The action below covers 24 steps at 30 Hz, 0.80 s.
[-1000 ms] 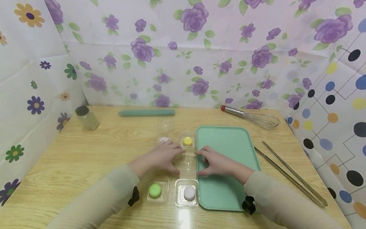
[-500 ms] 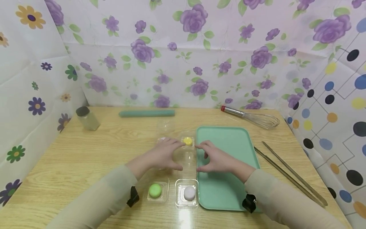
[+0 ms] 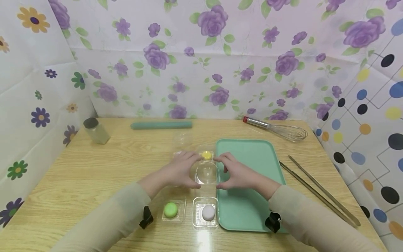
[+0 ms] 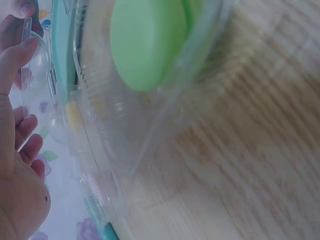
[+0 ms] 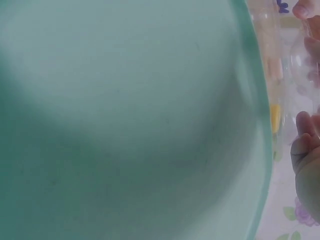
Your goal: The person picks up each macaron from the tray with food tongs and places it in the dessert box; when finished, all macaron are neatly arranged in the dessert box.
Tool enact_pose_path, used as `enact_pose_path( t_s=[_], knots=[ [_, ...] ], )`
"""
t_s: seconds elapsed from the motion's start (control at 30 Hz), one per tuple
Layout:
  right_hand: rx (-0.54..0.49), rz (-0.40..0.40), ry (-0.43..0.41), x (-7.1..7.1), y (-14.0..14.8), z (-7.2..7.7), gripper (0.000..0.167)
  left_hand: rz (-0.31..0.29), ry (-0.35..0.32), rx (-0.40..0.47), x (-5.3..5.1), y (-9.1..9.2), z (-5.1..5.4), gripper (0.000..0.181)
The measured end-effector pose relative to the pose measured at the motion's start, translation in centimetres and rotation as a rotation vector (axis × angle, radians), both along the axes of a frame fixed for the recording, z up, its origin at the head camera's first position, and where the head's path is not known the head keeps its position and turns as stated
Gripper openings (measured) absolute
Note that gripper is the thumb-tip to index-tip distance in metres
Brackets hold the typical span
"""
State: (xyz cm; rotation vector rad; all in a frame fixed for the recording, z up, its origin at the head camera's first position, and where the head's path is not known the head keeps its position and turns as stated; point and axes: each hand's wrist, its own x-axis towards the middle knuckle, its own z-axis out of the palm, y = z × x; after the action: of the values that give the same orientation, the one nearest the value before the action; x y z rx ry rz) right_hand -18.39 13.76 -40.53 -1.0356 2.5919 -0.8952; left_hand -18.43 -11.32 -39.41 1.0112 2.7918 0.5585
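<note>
In the head view a clear domed plastic lid (image 3: 207, 172) is held up between my two hands. My left hand (image 3: 181, 170) pinches its left edge with thumb and fingers. At the opposite edge, my right hand (image 3: 236, 171) holds it the same way, above the green tray's left rim. Toward me, a pale macaron (image 3: 209, 212) sits in a clear plastic box (image 3: 196, 218). Left of it is a green macaron (image 3: 171, 210) in a similar box. Behind the lid lies a yellow macaron (image 3: 206, 155) in another box. My left fingers mostly hide a pinkish one.
A green tray (image 3: 252, 210) lies right of the boxes, with metal tongs (image 3: 321, 190) beyond it. A whisk (image 3: 277, 129), a green rolling pin (image 3: 162, 125) and a dark-capped jar (image 3: 96, 131) stand or lie along the back. Patterned cloth walls enclose the table (image 3: 104, 175).
Both hands have shifted slightly away from me. The lid between them now shows higher and larger. The boxes and tray have stayed in place.
</note>
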Motion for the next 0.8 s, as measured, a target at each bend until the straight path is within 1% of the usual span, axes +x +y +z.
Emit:
enact_pose_path(
  t_s=[0.13,0.27,0.37,0.43,0.5,0.57,0.6,0.67,0.73,0.8],
  knots=[
    [-0.020,0.014,0.012,0.05,-0.11,-0.02,0.081,-0.004,-0.001,0.035,0.10,0.05,-0.08,0.091],
    [-0.034,0.019,0.020,0.10,-0.14,-0.09,0.085,0.003,0.004,0.054,0.21,-0.02,-0.14,0.090],
    [-0.050,0.013,-0.007,0.08,-0.11,-0.08,0.088,0.022,0.015,0.068,0.25,-0.18,-0.15,0.091],
    [-0.078,0.002,-0.050,-0.03,-0.07,-0.09,0.089,0.032,0.033,0.076,0.26,-0.28,-0.13,0.092],
    [-0.118,-0.018,-0.130,-0.13,-0.03,-0.01,0.085,0.040,0.051,0.078,0.25,-0.33,-0.10,0.092],
    [-0.176,-0.031,-0.241,-0.27,-0.02,0.06,0.074,0.042,0.072,0.067,0.26,-0.37,-0.07,0.092],
    [-0.203,-0.040,-0.304,-0.32,-0.03,0.14,0.067,0.041,0.083,0.060,0.28,-0.37,-0.04,0.092],
    [-0.271,-0.051,-0.463,-0.40,-0.06,0.27,0.056,0.033,0.103,0.048,0.33,-0.37,0.04,0.091],
    [-0.340,-0.059,-0.624,-0.48,-0.13,0.34,0.053,0.016,0.131,0.047,0.42,-0.39,0.15,0.091],
    [-0.396,-0.082,-0.766,-0.51,-0.19,0.41,0.060,-0.001,0.172,0.045,0.47,-0.40,0.25,0.089]
  ],
)
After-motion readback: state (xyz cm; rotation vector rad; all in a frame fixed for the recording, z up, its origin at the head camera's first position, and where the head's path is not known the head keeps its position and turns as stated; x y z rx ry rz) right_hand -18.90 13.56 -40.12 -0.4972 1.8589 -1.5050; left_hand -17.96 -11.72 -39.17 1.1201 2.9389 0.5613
